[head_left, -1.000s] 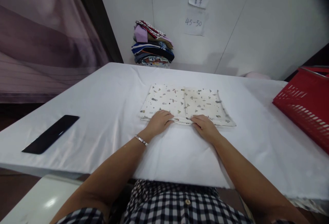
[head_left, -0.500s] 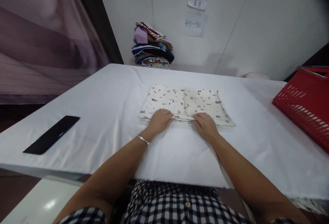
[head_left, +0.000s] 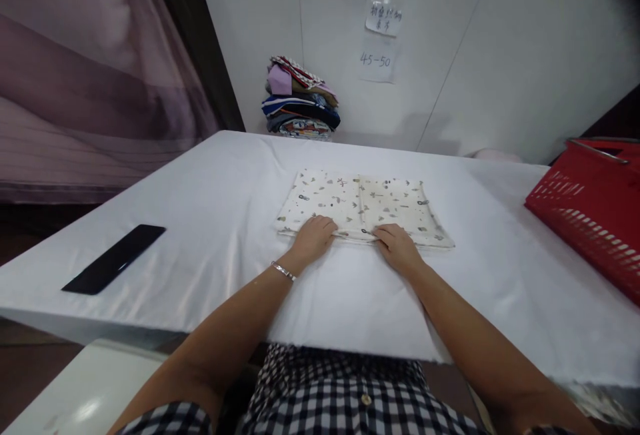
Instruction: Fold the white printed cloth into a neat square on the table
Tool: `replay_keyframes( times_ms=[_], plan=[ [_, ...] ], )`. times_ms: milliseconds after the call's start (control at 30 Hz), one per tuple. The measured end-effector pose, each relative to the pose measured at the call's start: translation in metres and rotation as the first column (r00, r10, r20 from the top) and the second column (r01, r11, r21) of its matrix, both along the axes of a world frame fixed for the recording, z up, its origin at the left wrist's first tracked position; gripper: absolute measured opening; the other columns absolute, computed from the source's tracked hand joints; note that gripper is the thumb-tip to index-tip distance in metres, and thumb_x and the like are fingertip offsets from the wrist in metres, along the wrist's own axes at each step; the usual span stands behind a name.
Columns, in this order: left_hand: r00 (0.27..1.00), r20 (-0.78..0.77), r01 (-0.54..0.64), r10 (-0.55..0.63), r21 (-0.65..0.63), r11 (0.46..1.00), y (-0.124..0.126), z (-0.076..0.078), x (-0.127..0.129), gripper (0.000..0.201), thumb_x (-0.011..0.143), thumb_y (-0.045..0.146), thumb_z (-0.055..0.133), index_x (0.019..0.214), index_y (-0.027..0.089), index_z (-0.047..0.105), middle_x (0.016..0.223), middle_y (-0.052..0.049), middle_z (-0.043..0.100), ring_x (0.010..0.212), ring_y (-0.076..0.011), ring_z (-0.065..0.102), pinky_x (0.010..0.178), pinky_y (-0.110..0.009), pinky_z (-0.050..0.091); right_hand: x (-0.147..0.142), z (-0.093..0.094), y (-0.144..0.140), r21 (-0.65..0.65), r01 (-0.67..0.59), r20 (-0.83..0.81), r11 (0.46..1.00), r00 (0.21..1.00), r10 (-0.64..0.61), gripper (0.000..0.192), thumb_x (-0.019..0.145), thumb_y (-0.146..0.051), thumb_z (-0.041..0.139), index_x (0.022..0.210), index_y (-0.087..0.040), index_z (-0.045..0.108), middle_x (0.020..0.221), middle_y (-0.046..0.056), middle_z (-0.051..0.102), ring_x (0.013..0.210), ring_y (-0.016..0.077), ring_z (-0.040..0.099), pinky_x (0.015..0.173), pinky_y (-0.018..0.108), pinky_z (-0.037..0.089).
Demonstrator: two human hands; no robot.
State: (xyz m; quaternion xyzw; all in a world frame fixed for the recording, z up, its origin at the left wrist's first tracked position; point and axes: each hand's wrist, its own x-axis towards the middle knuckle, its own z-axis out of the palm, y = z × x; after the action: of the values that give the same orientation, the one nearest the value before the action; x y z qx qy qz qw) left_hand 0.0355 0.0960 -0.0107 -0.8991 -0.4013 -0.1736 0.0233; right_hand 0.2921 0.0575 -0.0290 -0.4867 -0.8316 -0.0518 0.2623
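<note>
head view: white-clothed table (head_left: 210, 195) against pale wall (head_left: 500, 42).

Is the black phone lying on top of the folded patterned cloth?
No, the black phone lies on the white table far to the left, apart from the folded patterned cloth under both hands.

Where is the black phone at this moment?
In the head view the black phone lies flat on the white table near its left edge, well left of the left hand and the folded patterned cloth.
</note>
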Motion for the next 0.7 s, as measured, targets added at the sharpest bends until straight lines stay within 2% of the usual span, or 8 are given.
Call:
replay_keyframes(
  times_ms=[200, 300, 467, 600, 700],
  plan=[
    [0.998, -0.036, -0.052, 0.052, 0.0, 0.999, -0.006, 0.004, -0.004, 0.014, 0.085, 0.019, 0.05, 0.096, 0.019, 0.059, 0.098, -0.004, 0.06, 0.094, -0.0204, 0.051, 0.08, -0.034, 0.039, 0.005, -0.004, -0.001, 0.015, -0.019, -0.005, 1.0, 1.0, 0.019, 0.025, 0.087, -0.022, 0.045, 0.102, -0.019, 0.065, 0.104, 0.01, 0.063, 0.097, 0.0238, 0.055, 0.085, 0.039, 0.046],
    [0.997, -0.029, -0.066, 0.066, -0.024, 0.998, -0.007, 0.002, -0.007, 0.014, 0.087, 0.023, 0.05, 0.097, 0.019, 0.059, 0.098, -0.005, 0.06, 0.094, -0.02, 0.051, 0.08, -0.034, 0.039, 0.003, -0.006, -0.001, 0.027, -0.013, 0.005, 1.0, 1.0, 0.013, 0.029, 0.086, -0.023, 0.045, 0.108, -0.019, 0.062, 0.107, 0.011, 0.062, 0.1, 0.0251, 0.054, 0.086, 0.041, 0.045],
    [0.998, -0.014, -0.061, 0.06, -0.06, 0.996, -0.008, 0.002, -0.006, 0.015, 0.086, 0.022, 0.052, 0.099, 0.019, 0.06, 0.1, -0.005, 0.061, 0.095, -0.0196, 0.051, 0.082, -0.034, 0.038, -0.029, -0.001, 0.004, 0.059, -0.086, 0.093, 0.995, 0.992, 0.08, 0.036, 0.086, -0.021, 0.045, 0.12, -0.019, 0.055, 0.127, 0.012, 0.053, 0.116, 0.0275, 0.045, 0.092, 0.045, 0.039],
    [0.998, 0.016, -0.055, 0.057, -0.075, 0.996, -0.013, 0.004, -0.01, 0.018, 0.086, 0.02, 0.05, 0.102, 0.02, 0.059, 0.101, -0.005, 0.062, 0.098, -0.0192, 0.051, 0.084, -0.034, 0.037, -0.055, -0.001, 0.009, 0.016, -0.146, 0.126, 0.989, 0.982, 0.143, 0.034, 0.088, -0.018, 0.041, 0.118, -0.02, 0.057, 0.119, 0.011, 0.059, 0.112, 0.0249, 0.049, 0.09, 0.041, 0.039],
    [0.996, 0.061, -0.056, 0.06, -0.057, 0.997, -0.018, 0.005, -0.023, 0.026, 0.083, 0.016, 0.051, 0.108, 0.021, 0.057, 0.106, -0.004, 0.062, 0.102, -0.0191, 0.05, 0.089, -0.035, 0.035, -0.057, -0.005, 0.01, 0.0, -0.143, 0.096, 0.99, 0.985, 0.143, 0.031, 0.089, -0.02, 0.042, 0.115, -0.02, 0.058, 0.113, 0.01, 0.062, 0.104, 0.0241, 0.054, 0.086, 0.04, 0.042]
  ],
)
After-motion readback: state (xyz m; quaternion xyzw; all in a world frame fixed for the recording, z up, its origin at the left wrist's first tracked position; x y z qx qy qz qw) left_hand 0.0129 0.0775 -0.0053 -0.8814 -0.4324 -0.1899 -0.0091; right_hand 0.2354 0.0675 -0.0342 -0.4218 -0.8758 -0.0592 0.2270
